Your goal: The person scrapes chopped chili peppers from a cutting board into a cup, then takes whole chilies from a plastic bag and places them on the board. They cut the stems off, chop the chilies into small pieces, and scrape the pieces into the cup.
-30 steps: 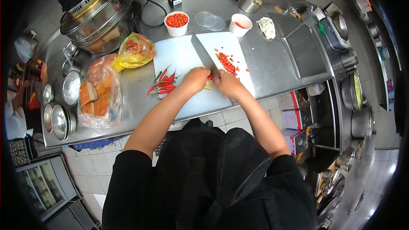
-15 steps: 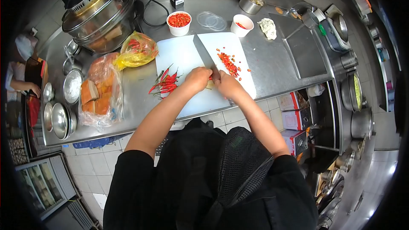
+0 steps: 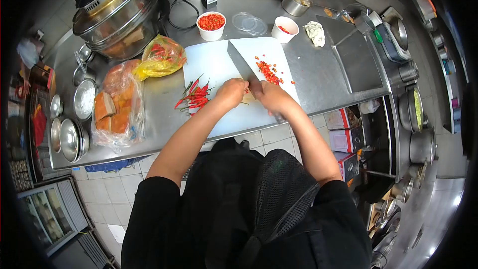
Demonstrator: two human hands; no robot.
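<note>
On a white cutting board (image 3: 206, 60), my right hand (image 3: 275, 97) is closed round the handle of a knife (image 3: 241, 63), whose wide blade points away and slightly left. My left hand (image 3: 232, 93) is closed beside the blade, its fingertips on a small piece of red chili (image 3: 247, 90). Whole red chilies (image 3: 197, 97) lie in a pile left of that hand. Chopped red chili (image 3: 269, 73) is scattered right of the blade. Beyond the board stand a white tub full of chopped chili (image 3: 211, 21) and another tub (image 3: 285, 29) with a little in it.
At the left are a bag of orange-brown blocks (image 3: 118, 114), a yellow bag of chilies (image 3: 162, 57), metal bowls (image 3: 69, 139) and a large glass-bodied appliance (image 3: 117, 20). Clear lids (image 3: 249, 23), a metal pot (image 3: 296, 4) and a sink (image 3: 356, 62) lie beyond and right.
The knife's blade has shifted slightly to the right at its near end, and my right hand has moved a little right with it. My left hand has barely moved.
</note>
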